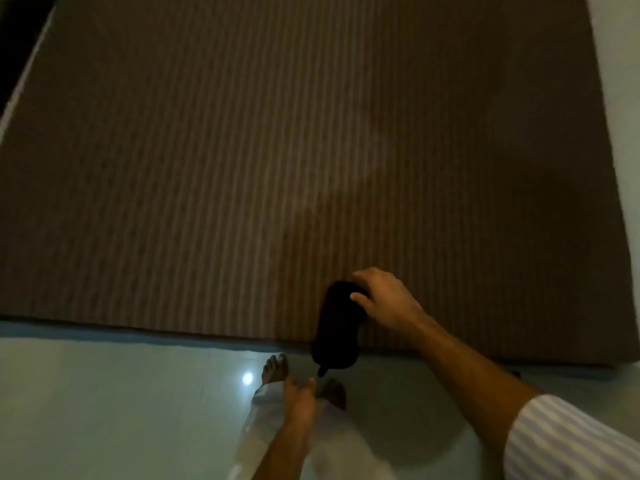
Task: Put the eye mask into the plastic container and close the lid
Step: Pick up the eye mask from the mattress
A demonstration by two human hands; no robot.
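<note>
A black eye mask (337, 327) hangs from my right hand (384, 299), which grips its top end over the near edge of a brown striped bed. The mask dangles lengthwise, its lower end and strap tip reaching past the bed edge above the floor. My left hand (299, 398) hangs low by my leg with loose fingers, holding nothing. No plastic container is in view.
The brown striped bed surface (277, 150) fills most of the view, with its near edge (138, 329) running across. Pale glossy floor tiles (104, 410) lie below, with my bare feet (275, 367) close to the bed. A white wall (620, 98) stands at the right.
</note>
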